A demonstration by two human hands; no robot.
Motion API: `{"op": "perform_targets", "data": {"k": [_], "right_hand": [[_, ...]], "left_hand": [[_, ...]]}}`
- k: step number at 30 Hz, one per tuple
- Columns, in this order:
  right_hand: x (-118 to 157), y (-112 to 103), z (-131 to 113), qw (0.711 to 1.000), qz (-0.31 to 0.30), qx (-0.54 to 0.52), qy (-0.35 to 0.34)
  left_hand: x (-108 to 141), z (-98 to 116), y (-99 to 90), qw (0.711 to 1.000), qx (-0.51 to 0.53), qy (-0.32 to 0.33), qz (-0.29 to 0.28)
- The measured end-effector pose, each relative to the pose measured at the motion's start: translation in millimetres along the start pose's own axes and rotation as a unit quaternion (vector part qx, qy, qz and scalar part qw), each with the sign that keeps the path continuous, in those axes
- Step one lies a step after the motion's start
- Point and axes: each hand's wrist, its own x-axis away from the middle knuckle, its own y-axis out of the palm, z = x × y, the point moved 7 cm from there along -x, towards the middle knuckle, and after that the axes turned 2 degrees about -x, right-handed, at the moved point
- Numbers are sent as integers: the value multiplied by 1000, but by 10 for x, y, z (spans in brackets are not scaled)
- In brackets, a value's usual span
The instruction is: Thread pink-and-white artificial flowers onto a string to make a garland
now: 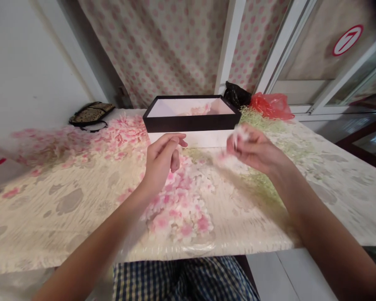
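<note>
Right hand (255, 150): fingers (242, 144) bunched together, pinching a small white-and-pink tuft of petals (240, 134), blurred, its exact form hard to make out. Left hand (159, 165): fingers (164, 144) curled inward, thumb laid along them, nothing visible between them. Both hands raised well apart above the worktop (332, 196), just in front of an open rectangular box (191, 123) with a black rim and white inner walls, seated on a white base (188, 139). Inside the box, a small mass of pale pink petals (196, 110). Below and just beyond the left hand, a loose heap of pink-and-white petals (178, 205); further left, a broader pink drift (113, 136), blurred toward the edge. Right of the box, a scatter of pale green shredded filler (263, 123). Behind it, a black bag (236, 94) and a red plastic bag (271, 105). At far left rear, a patterned handbag (90, 113) with a black strap. Backdrop: pink polka-dot curtain (163, 46); white-framed door (319, 75) bearing a round red-and-white sign (347, 40) marked 7. Under the worktop's near edge, blue checked trousers (184, 280).
</note>
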Motion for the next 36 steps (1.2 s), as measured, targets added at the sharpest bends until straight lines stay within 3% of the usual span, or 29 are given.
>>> {"op": "perform_targets", "data": {"k": [1, 3, 6, 8, 10, 12, 14, 17, 23, 30, 32, 36], "right_hand": [[-32, -85, -94, 995, 71, 1, -67], [-82, -165, -149, 983, 137, 25, -117], [-108, -292, -44, 979, 171, 78, -80], [-54, -429, 47, 967, 201, 155, -28], [2, -486, 168, 940, 166, 292, 57], [51, -443, 318, 890, 75, 429, 138], [85, -344, 437, 847, 4, 503, 170], [80, -147, 571, 842, -31, 513, 164], [78, 138, 743, 849, -73, 504, 142], [93, 92, 682, 838, -55, 524, 141], [77, 80, 653, 842, -34, 521, 135], [39, 186, 601, 851, -14, 519, 84]], "left_hand": [[-8, -22, -5, 1000, -1, -7, 1], [-15, -66, -9, 1000, -11, -19, 0], [-24, -123, -25, 998, -59, -29, -1], [-34, -155, -9, 988, -151, -18, -26], [-26, -191, 78, 954, -285, 20, -97], [21, -266, 193, 896, -399, 60, -186], [73, -367, 251, 847, -466, 70, -246], [98, -457, 245, 813, -513, 59, -270], [63, -435, 235, 816, -511, 62, -264], [60, -437, 226, 826, -495, 48, -266], [60, -429, 219, 840, -476, 40, -257], [18, -362, 172, 899, -391, 10, -195]]}}
